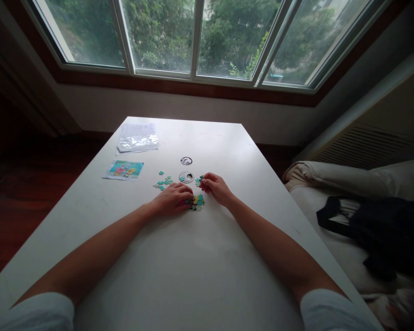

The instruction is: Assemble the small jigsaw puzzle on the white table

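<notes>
My left hand (173, 198) lies over the left side of a joined patch of jigsaw puzzle (197, 201), its fingers resting on the pieces and hiding part of them. The patch shows green, yellow and some pink. To its upper right, my right hand (216, 187) pinches a small teal puzzle piece (199, 180) between thumb and fingertips. Several loose puzzle pieces (164, 182) are scattered just beyond my left hand. A round silver disc (186, 177) sits between the two hands, with a small piece on it. Another round disc (186, 161) is farther back.
On the left of the white table (214, 276) is a colourful cartoon picture sheet (126, 170). Behind it lies a clear plastic bag with papers (138, 137). To the right, a pale couch (307, 202) holds a dark bag or cloth (386, 225). A window (193, 41) is ahead.
</notes>
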The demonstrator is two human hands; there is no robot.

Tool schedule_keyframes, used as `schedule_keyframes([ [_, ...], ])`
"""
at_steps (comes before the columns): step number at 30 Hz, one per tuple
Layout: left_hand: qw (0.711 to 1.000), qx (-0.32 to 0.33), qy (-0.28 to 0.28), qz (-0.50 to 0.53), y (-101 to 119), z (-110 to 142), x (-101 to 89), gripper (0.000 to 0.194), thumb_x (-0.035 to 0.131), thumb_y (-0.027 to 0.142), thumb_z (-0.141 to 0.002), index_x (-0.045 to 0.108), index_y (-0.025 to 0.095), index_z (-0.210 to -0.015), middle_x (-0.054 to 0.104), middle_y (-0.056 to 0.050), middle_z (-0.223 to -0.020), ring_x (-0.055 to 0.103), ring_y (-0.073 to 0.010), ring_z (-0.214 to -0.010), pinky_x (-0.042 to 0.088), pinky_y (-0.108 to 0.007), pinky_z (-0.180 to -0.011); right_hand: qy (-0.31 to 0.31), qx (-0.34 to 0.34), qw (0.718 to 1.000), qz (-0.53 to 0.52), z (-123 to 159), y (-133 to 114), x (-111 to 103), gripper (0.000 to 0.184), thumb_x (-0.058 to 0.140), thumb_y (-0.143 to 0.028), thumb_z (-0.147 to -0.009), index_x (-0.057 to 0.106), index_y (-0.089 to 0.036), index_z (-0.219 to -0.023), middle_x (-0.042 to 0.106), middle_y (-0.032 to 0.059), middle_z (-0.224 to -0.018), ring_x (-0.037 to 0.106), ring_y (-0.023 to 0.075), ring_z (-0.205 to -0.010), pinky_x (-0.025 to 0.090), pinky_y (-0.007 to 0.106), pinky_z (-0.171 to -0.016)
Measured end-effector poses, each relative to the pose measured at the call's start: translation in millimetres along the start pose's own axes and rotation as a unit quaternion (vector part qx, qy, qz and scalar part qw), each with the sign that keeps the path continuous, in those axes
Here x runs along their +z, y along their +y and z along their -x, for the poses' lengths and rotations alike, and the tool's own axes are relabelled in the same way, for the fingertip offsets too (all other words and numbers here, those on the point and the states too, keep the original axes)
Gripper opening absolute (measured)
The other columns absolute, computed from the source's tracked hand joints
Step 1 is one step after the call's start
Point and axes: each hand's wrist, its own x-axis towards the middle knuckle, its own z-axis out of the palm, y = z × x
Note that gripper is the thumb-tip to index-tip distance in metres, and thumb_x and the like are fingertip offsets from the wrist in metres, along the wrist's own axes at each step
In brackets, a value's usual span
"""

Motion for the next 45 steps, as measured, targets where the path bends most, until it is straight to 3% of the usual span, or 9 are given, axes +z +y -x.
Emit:
schedule_keyframes([
  [5, 1.0, -0.005, 0.005, 0.005, -1, 1, -0.6, 0.028, 0.066, 0.039, -0.09, 0.069, 0.028, -0.116, 0.067, -0.008, -0.125, 0.058, -0.0279, -0.118, 0.04, -0.042, -0.105, -0.012, 0.007, 1.0, 0.021, 2, -9, 0, 0.028, 0.077, -0.042, -0.075, 0.062, -0.02, -0.081, 0.069, 0.0002, -0.071, 0.056, 0.0106, -0.058, 0.039, 0.022, -0.05],
  [9, 1.0, 0.023, 0.007, 0.02, 0, 0, 0.4, 0.039, 0.067, 0.038, -0.09, 0.065, 0.033, -0.129, 0.061, -0.008, -0.138, 0.054, -0.0299, -0.128, 0.039, -0.044, -0.11, -0.06, 0.036, 0.993, 0.094, 4, -20, -2, 0.027, 0.077, -0.043, -0.076, 0.066, -0.019, -0.081, 0.068, 0.001, -0.068, 0.056, 0.0108, -0.056, 0.038, 0.022, -0.047],
  [13, 0.999, 0.051, -0.013, 0.007, -2, 0, 2.0, 0.041, 0.063, 0.027, -0.091, 0.065, 0.035, -0.131, 0.059, -0.005, -0.142, 0.049, -0.0289, -0.135, 0.034, -0.045, -0.116, -0.119, 0.093, 0.972, 0.183, 7, -30, -9, 0.026, 0.077, -0.042, -0.076, 0.071, -0.017, -0.082, 0.068, 0.0017, -0.066, 0.057, 0.011, -0.056, 0.038, 0.021, -0.044],
  [17, 0.999, 0.036, -0.017, -0.013, -6, 2, 1.7, 0.037, 0.063, 0.023, -0.088, 0.067, 0.031, -0.124, 0.061, -0.004, -0.139, 0.053, -0.0268, -0.128, 0.039, -0.043, -0.111, -0.16, 0.143, 0.943, 0.255, 12, -40, -11, 0.02, 0.073, -0.036, -0.078, 0.072, -0.016, -0.081, 0.068, 0.0011, -0.066, 0.056, 0.0089, -0.054, 0.036, 0.019, -0.043],
  [20, 0.999, 0.026, -0.016, -0.023, -7, 3, 1.3, 0.03, 0.063, 0.027, -0.089, 0.068, 0.03, -0.119, 0.063, -0.003, -0.134, 0.057, -0.0248, -0.121, 0.041, -0.041, -0.106, -0.156, 0.171, 0.925, 0.303, 16, -43, -8, 0.017, 0.071, -0.032, -0.078, 0.072, -0.015, -0.076, 0.068, 0.0009, -0.064, 0.055, 0.0084, -0.051, 0.033, 0.019, -0.042],
  [23, 0.999, 0.023, -0.01, -0.031, -7, 4, 1.3, 0.026, 0.064, 0.031, -0.09, 0.069, 0.03, -0.116, 0.064, -0.003, -0.13, 0.057, -0.0243, -0.119, 0.041, -0.04, -0.104, -0.147, 0.183, 0.916, 0.327, 17, -39, -5, 0.013, 0.069, -0.026, -0.077, 0.071, -0.015, -0.071, 0.067, 0.0006, -0.06, 0.055, 0.0087, -0.05, 0.036, 0.019, -0.044],
  [26, 0.999, 0.021, -0.007, -0.037, -7, 4, 1.5, 0.025, 0.064, 0.034, -0.091, 0.069, 0.029, -0.114, 0.065, -0.004, -0.128, 0.057, -0.0244, -0.118, 0.041, -0.04, -0.103, -0.147, 0.177, 0.916, 0.328, 18, -34, -3, 0.012, 0.066, -0.022, -0.076, 0.071, -0.015, -0.068, 0.067, 0.0003, -0.059, 0.056, 0.0094, -0.05, 0.043, 0.02, -0.05],
  [31, 0.999, 0.023, -0.005, -0.042, -7, 3, 2.3, 0.032, 0.063, 0.035, -0.092, 0.068, 0.032, -0.124, 0.064, -0.005, -0.127, 0.056, -0.0247, -0.119, 0.041, -0.04, -0.102, -0.156, 0.15, 0.905, 0.367, 19, -33, -1, 0.014, 0.062, -0.023, -0.076, 0.07, -0.016, -0.066, 0.069, 0.0, -0.061, 0.059, 0.0106, -0.052, 0.046, 0.021, -0.053],
  [45, 0.998, 0.029, -0.012, -0.053, -8, 2, 4.6, 0.038, 0.062, 0.036, -0.094, 0.065, 0.037, -0.131, 0.062, -0.004, -0.129, 0.055, -0.025, -0.12, 0.04, -0.041, -0.102, -0.124, 0.082, 0.819, 0.554, 24, -37, 10, 0.023, 0.059, -0.028, -0.081, 0.071, -0.018, -0.065, 0.068, 0.0009, -0.06, 0.061, 0.0131, -0.062, 0.037, 0.023, -0.057],
])
